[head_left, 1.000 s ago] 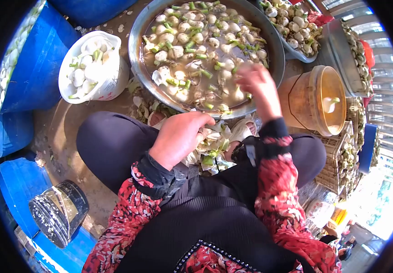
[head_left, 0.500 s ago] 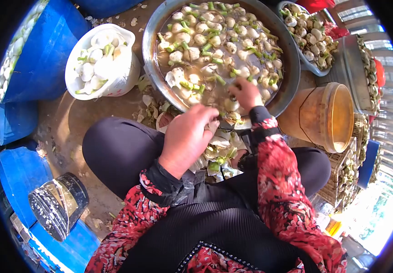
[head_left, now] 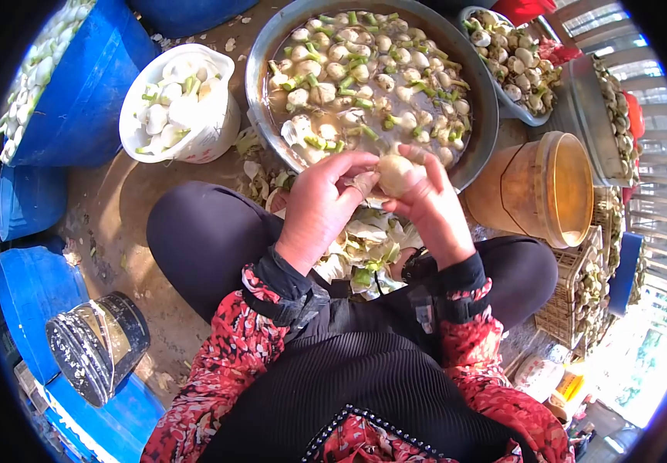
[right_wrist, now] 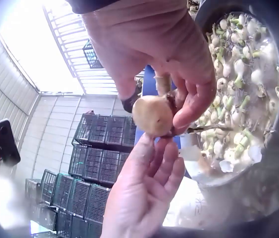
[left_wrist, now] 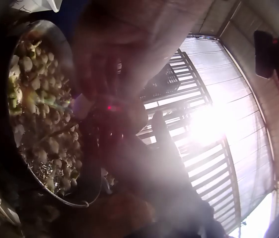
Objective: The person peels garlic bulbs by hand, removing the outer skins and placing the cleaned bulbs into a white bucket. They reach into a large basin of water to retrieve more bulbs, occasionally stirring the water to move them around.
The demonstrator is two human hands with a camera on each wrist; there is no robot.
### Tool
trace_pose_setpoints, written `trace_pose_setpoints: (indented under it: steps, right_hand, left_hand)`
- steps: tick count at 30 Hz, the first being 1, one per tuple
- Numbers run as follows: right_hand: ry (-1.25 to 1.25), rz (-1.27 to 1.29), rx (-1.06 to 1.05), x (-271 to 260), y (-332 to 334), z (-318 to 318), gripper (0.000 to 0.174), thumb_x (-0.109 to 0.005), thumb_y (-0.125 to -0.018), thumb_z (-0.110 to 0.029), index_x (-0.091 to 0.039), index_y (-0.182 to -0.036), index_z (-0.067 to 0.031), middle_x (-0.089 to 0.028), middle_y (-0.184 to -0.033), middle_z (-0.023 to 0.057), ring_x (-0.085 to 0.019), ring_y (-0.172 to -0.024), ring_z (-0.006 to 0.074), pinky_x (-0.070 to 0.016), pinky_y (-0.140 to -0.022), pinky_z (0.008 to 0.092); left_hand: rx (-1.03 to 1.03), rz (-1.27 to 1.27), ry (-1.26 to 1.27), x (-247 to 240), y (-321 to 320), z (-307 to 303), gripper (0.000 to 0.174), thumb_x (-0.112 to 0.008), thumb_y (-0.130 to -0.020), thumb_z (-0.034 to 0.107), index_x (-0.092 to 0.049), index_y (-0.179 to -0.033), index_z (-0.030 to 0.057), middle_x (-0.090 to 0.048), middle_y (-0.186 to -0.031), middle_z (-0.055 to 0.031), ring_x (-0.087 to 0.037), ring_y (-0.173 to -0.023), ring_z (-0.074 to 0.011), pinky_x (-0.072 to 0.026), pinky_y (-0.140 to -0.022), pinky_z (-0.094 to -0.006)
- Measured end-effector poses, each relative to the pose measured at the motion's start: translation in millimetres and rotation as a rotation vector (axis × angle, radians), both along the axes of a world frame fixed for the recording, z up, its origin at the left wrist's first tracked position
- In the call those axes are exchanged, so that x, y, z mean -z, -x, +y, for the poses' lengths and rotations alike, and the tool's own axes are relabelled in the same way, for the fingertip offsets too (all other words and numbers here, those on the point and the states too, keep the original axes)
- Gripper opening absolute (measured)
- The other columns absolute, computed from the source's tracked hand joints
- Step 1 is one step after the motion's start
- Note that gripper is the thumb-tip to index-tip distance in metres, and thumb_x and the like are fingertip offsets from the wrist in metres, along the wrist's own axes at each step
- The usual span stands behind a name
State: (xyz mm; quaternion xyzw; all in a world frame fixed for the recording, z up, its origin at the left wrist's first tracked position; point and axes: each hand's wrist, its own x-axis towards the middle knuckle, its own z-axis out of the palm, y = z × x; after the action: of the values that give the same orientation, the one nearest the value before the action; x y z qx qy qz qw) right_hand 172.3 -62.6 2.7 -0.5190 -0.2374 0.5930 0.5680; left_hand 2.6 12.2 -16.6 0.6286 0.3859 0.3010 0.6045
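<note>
Above the near rim of the basin, my two hands meet at a pale, round garlic bulb (head_left: pixel 396 176). My right hand (head_left: pixel 435 212) grips the bulb from the right, with thumb and fingers curled round it. On the other side, my left hand (head_left: pixel 322 204) pinches at the bulb's edge with thumb and fingertips. The right wrist view shows the bulb (right_wrist: pixel 152 116) between both hands, a thin dark strand (right_wrist: pixel 208 128) sticking out beside it. In front, a wide metal basin (head_left: pixel 256 85) holds murky water and many bulbs with short green stems.
Cleaner white bulbs fill a white bucket (head_left: pixel 221 127) at the left. An orange bucket (head_left: pixel 511 185) stands right of the basin. Peeled skins (head_left: pixel 364 247) lie between my feet. Blue tubs (head_left: pixel 102 85) line the left, and a wicker basket (head_left: pixel 561 293) stands at the right.
My right hand dipped into the basin, then came back to my left hand with a garlic bulb. A white bulb seen at the orange bucket's mouth one second ago no longer shows.
</note>
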Motion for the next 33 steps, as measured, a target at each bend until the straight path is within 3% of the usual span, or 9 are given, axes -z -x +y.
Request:
trace_pose_setpoints:
  steps: [2, 10, 17, 20, 24, 25, 28, 30, 33]
  right_hand:
    - [-0.031, -0.108, -0.028, 3.5, 7.6, -9.9, 0.059, -0.071, -0.095, -0.017, -0.04, -0.144, -0.0058, -0.065, -0.12, 0.0115, -0.066, -0.105, 0.0195, -0.054, -0.08, 0.0283]
    - [0.023, -0.193, 0.066, 10.0, 23.5, -23.9, 0.064, -0.075, -0.092, -0.017, -0.043, -0.146, -0.0068, -0.067, -0.116, 0.0091, -0.068, -0.095, 0.0144, -0.0534, -0.076, 0.0264]
    - [0.05, -0.252, 0.017, 4.5, 26.0, -22.9, 0.066, -0.075, -0.092, -0.016, -0.042, -0.148, -0.007, -0.069, -0.11, 0.0069, -0.066, -0.094, 0.0125, -0.0529, -0.075, 0.0256]
    - [0.057, -0.321, -0.023, 4.0, 25.4, -22.7, 0.064, -0.071, -0.095, -0.018, -0.04, -0.15, -0.0072, -0.068, -0.112, 0.008, -0.066, -0.092, 0.0125, -0.0526, -0.075, 0.0252]
    - [-0.095, 0.061, -0.038, 2.5, 14.9, -22.1, 0.057, -0.059, -0.102, -0.022, -0.034, -0.152, -0.0066, -0.065, -0.116, 0.0138, -0.067, -0.089, 0.0177, -0.0535, -0.077, 0.0268]
    - [-0.111, 0.103, -0.003, -0.2, 12.3, -21.5, 0.055, -0.058, -0.102, -0.021, -0.034, -0.15, -0.0059, -0.065, -0.115, 0.0155, -0.068, -0.089, 0.0189, -0.0537, -0.077, 0.0272]
    - [-0.1, 0.081, 0.042, 4.1, 6.3, -20.8, 0.048, -0.061, -0.101, -0.018, -0.037, -0.141, -0.0041, -0.066, -0.114, 0.0193, -0.068, -0.088, 0.0201, -0.0536, -0.074, 0.0274]
    - [-0.09, -0.163, 0.027, 7.4, 10.2, -21.6, 0.048, -0.066, -0.098, -0.016, -0.039, -0.137, -0.0037, -0.066, -0.112, 0.0188, -0.069, -0.088, 0.0199, -0.0535, -0.072, 0.0273]
    - [-0.038, -0.214, 0.056, 6.4, 19.5, -22.8, 0.054, -0.072, -0.094, -0.015, -0.039, -0.134, -0.0025, -0.067, -0.109, 0.0155, -0.068, -0.086, 0.0177, -0.0523, -0.07, 0.0259]
  left_hand:
    - [-0.011, -0.028, -0.008, 3.8, -1.6, -3.4, 0.019, -0.07, -0.093, 0.006, -0.071, -0.112, 0.0022, -0.071, -0.099, -0.0033, -0.066, -0.088, -0.009, -0.0535, -0.078, -0.0242]
    - [-0.029, 0.249, -0.486, -11.8, 2.8, -9.3, 0.019, -0.069, -0.087, 0.004, -0.072, -0.106, 0.0044, -0.069, -0.096, -0.0126, -0.068, -0.085, -0.0288, -0.054, -0.076, -0.0346]
    - [-0.057, 0.208, -0.531, -7.7, 6.1, -6.9, 0.02, -0.068, -0.084, 0.003, -0.071, -0.104, 0.0052, -0.069, -0.097, -0.0131, -0.067, -0.083, -0.031, -0.0535, -0.075, -0.0363]
    - [-0.017, 0.335, -0.53, -10.8, 6.9, -6.4, 0.014, -0.066, -0.088, 0.003, -0.069, -0.102, 0.0037, -0.068, -0.094, -0.0112, -0.067, -0.08, -0.0243, -0.0531, -0.073, -0.0337]
    - [-0.162, -0.084, 0.176, 8.1, 2.4, -2.5, 0.012, -0.061, -0.094, 0.002, -0.065, -0.105, 0.0008, -0.067, -0.092, -0.0031, -0.064, -0.081, -0.0093, -0.0525, -0.073, -0.024]
    - [-0.212, -0.167, 0.176, 10.1, 4.0, 2.2, 0.016, -0.06, -0.095, 0.0, -0.063, -0.11, 0.0011, -0.067, -0.096, -0.0035, -0.064, -0.081, -0.0099, -0.0533, -0.076, -0.0236]
    - [-0.195, -0.09, -0.285, -4.7, 2.5, -0.5, 0.027, -0.066, -0.089, -0.001, -0.066, -0.116, 0.0053, -0.068, -0.103, -0.005, -0.068, -0.089, -0.0172, -0.0539, -0.081, -0.0279]
    - [-0.121, -0.048, -0.376, -6.2, 4.1, -1.6, 0.027, -0.068, -0.087, -0.001, -0.069, -0.112, 0.006, -0.069, -0.103, -0.0059, -0.069, -0.091, -0.0199, -0.0539, -0.082, -0.0296]
    - [-0.045, 0.085, -0.447, -15.1, 7.6, -5.8, 0.022, -0.071, -0.084, 0.0, -0.073, -0.105, 0.0066, -0.07, -0.103, -0.0076, -0.069, -0.093, -0.0241, -0.0538, -0.082, -0.0324]
